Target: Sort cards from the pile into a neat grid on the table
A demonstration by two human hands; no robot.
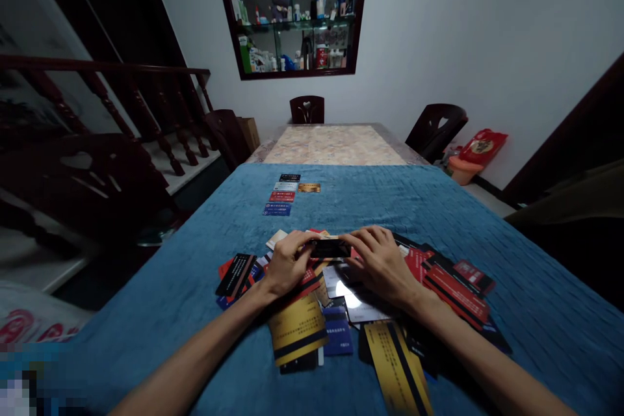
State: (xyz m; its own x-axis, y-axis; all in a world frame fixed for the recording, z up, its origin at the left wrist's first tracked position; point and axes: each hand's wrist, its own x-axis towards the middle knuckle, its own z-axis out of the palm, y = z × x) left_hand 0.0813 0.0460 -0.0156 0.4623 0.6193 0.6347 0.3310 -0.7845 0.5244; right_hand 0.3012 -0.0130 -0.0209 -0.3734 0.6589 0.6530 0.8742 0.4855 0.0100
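While the left hand (285, 266) and right hand (383, 263) grip a black card (331, 248) at its ends over the pile (337, 331), seemingly handling it, moving it needs even pressure.

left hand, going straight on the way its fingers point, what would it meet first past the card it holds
Probably the right hand, at the other end of the dark card; the fingers of the left hand point across toward it, though depth is unclear.
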